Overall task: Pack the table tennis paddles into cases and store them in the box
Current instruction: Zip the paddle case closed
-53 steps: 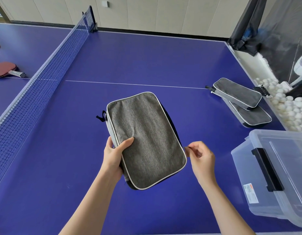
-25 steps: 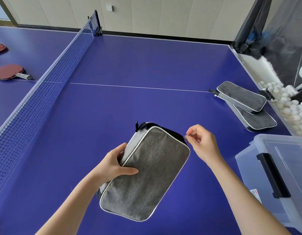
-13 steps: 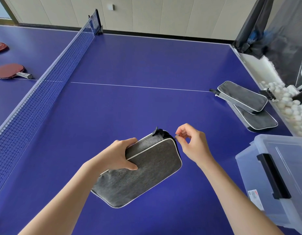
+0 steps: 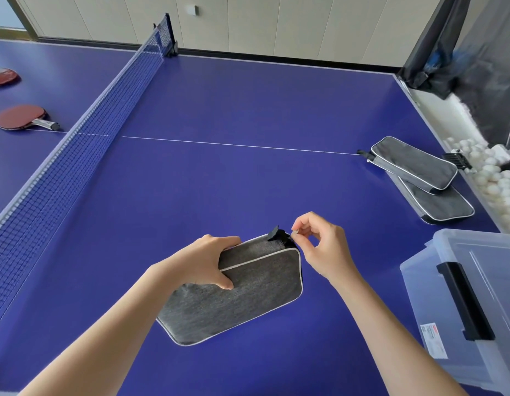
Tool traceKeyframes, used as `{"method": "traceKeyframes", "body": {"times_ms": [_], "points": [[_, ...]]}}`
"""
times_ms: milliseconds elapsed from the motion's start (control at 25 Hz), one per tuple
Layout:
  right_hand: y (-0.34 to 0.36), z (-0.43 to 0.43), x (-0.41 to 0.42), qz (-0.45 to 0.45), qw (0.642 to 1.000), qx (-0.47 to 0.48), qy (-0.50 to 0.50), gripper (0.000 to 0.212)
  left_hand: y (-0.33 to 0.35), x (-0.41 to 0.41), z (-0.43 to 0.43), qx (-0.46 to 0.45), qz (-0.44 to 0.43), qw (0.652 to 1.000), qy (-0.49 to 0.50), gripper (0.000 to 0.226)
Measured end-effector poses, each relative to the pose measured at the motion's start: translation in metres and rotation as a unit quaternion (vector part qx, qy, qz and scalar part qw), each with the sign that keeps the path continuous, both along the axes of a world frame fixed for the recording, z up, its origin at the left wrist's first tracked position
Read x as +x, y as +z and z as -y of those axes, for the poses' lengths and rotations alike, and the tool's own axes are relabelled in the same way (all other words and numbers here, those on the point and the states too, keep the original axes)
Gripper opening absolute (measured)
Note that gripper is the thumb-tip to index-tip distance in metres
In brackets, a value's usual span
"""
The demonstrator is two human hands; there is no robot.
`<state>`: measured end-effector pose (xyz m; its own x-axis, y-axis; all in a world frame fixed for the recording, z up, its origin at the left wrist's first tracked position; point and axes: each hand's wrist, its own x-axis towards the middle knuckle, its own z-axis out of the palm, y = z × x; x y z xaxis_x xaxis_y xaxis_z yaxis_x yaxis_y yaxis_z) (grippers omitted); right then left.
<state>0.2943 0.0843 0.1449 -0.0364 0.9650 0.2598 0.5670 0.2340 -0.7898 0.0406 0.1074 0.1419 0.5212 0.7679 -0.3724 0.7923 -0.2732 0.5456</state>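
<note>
The left hand (image 4: 203, 262) grips the far edge of the grey case (image 4: 242, 290), held tilted above the blue table (image 4: 248, 104). The right hand (image 4: 323, 247) pinches the zipper pull (image 4: 294, 231) at the case's far right corner. The clear box (image 4: 474, 304) stands at the right; two paddles (image 4: 19, 117) lie beyond the net (image 4: 76, 138).

I can't read any writing here. The only printed thing I see is a white sticker (image 4: 434, 341) on the near side wall of the clear plastic storage box (image 4: 416, 304) at my four o'clock. It carries a small red mark in its upper corner and rows of fine dark print below, but the lettering is too small and blurred for me to make out one word or number.
</note>
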Motion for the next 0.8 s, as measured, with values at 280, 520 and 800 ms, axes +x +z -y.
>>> {"method": "traceKeyframes", "body": {"times_ms": [280, 520, 800], "points": [[0.001, -0.002, 0.004, 0.008, 1.000, 0.003, 0.016, 0.010, -0.007, 0.007, 0.001, -0.016, 0.039, 0.999, 0.022, 0.044], [-0.008, -0.006, 0.021, -0.080, 0.993, -0.081, -0.041, 0.016, -0.022, 0.001, 0.016, -0.093, 0.169, 0.971, 0.142, 0.049], [-0.053, 0.037, 0.021, -0.269, 0.924, -0.251, -0.103, 0.044, -0.035, -0.013, 0.035, -0.216, 0.396, 0.837, 0.309, 0.051]]}}
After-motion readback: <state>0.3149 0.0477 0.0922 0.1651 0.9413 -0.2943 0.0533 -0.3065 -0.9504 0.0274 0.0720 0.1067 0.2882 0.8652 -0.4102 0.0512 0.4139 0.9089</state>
